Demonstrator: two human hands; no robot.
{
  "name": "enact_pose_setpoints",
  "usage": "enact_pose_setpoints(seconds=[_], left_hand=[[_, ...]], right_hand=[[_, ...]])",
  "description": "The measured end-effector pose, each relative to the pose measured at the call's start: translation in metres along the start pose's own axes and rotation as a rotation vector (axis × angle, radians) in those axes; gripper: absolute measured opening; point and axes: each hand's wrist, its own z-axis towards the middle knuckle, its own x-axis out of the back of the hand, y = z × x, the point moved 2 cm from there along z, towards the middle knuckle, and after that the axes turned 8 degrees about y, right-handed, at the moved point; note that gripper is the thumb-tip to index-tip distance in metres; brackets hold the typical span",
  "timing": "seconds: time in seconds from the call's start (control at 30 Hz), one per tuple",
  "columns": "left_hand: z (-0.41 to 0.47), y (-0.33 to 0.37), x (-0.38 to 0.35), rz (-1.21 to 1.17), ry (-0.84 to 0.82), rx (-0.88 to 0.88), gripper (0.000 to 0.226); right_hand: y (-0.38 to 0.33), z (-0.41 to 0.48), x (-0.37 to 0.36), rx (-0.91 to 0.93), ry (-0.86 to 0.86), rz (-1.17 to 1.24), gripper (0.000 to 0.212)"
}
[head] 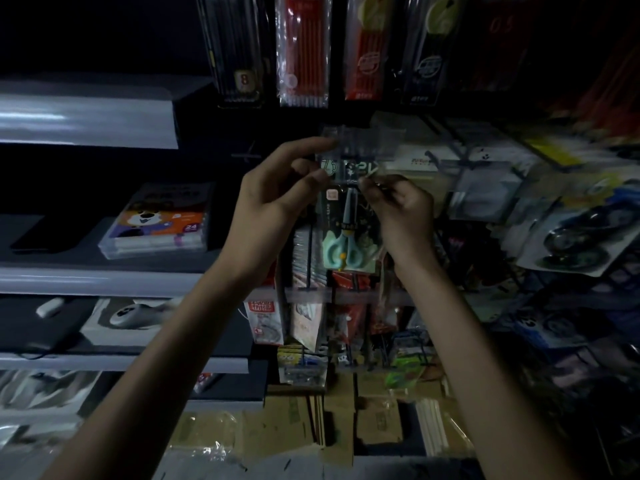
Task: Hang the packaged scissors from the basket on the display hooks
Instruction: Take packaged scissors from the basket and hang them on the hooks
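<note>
– Your forearms [166,348] reach up from the bottom of the view towards the display rack. Where is the pack?

– At the rack's front, between your hands. Your left hand [277,192] pinches the top left corner of the packaged scissors [349,233], with its forefinger stretched up to the clear label holder [360,140]. Your right hand [401,209] has curled fingers and pinches the top right edge. The pack's top sits just under that holder. The hook itself is too dim for me to make out.

– How will it handle?

– I'd judge it light and flat: a thin backing card under a glossy clear blister. The card will likely bend and the film may be slick, so keep your grip on the top corners, close to the hanging slot, so that the edge stays straight.

– And the scissors?

– They're small, with pale teal plastic loops, rounded and smooth, and a short blade pointing up inside the blister.
</note>
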Motion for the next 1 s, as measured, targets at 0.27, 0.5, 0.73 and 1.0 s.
enact_pose_setpoints(seconds=[0.27,0.5,0.73,1.0], left_hand=[[-0.010,-0.014,0.003,-0.002,0.062,0.013,0.031],[-0.020,-0.044,0.001,0.007,0.095,0.060,0.028],[-0.024,-0.094,0.002,0.140,0.272,0.249,0.015],[-0.024,-0.115,-0.006,0.216,0.234,0.278,0.010]], right_hand=[[0.007,0.002,0.003,-0.029,0.016,-0.011,0.011],[0.010,0.003,0.002,-0.054,0.027,-0.023,0.017],[0.008,0.004,0.002,-0.131,-0.010,0.010,0.006],[0.003,-0.009,0.012,-0.172,-0.151,-0.106,0.024]])
